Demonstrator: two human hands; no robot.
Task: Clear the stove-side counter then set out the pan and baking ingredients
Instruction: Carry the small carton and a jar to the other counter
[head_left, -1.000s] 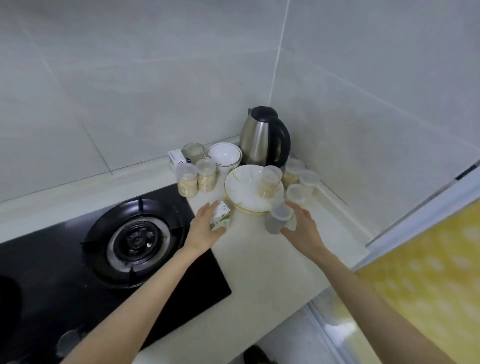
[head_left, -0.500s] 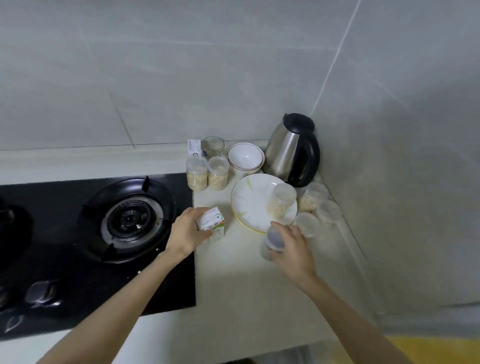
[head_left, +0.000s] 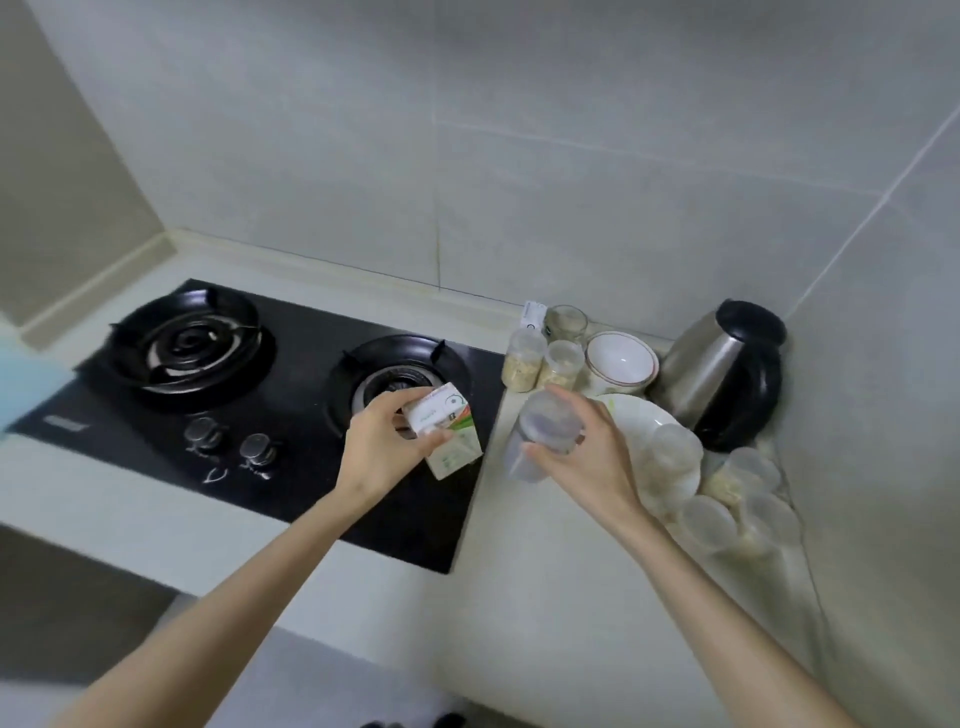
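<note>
I see large pale grey tiles on the back wall (head_left: 519, 156) and right wall (head_left: 883, 364), which meet in a corner. The left wall (head_left: 62, 182) is beige. A cream counter (head_left: 545, 597) carries an inset black glass hob (head_left: 291, 457). A pale floor (head_left: 322, 691) shows below. Lighting is soft and even.

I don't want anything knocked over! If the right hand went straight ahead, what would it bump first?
Probably the two oat-filled jars beyond the clear jar it holds, though the right hand may be raised above them.
</note>
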